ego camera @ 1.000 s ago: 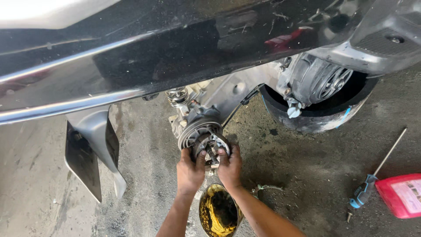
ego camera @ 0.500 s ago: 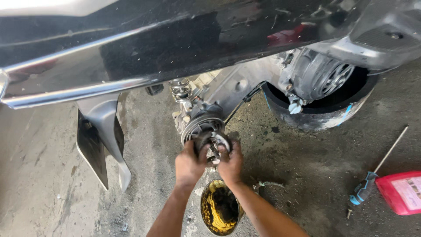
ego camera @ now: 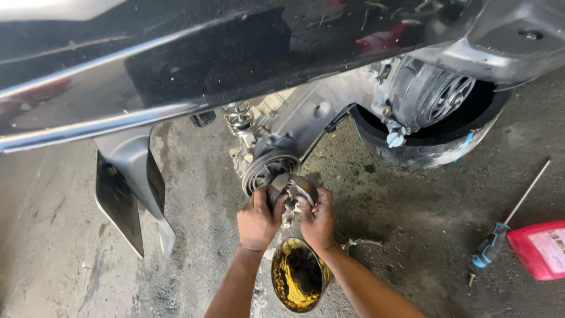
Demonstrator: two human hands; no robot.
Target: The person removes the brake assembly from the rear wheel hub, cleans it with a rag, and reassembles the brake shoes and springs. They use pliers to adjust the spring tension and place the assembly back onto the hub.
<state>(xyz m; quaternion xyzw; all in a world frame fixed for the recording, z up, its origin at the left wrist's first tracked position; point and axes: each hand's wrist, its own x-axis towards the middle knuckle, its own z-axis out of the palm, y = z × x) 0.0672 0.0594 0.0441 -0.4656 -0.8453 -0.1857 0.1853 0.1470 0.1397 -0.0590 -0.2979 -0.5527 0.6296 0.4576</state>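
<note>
Head view. Round metal part [ego camera: 292, 189]: just below the finned hub [ego camera: 266, 171], above the oily tin [ego camera: 299, 277]. Left hand [ego camera: 259, 219] and right hand [ego camera: 318, 219]: both closed on it from opposite sides, equally near. Screwdriver [ego camera: 506, 221]: well right of the hub.

Glossy black scooter body [ego camera: 176, 65] with a silver trim stripe fills twelve o'clock. At six, a round tin [ego camera: 297, 277] shows yellow-brown inside. At three to four o'clock lie a red container [ego camera: 541, 250] and a blue-and-black-handled screwdriver [ego camera: 489, 252] on grey concrete floor [ego camera: 53, 259].
</note>
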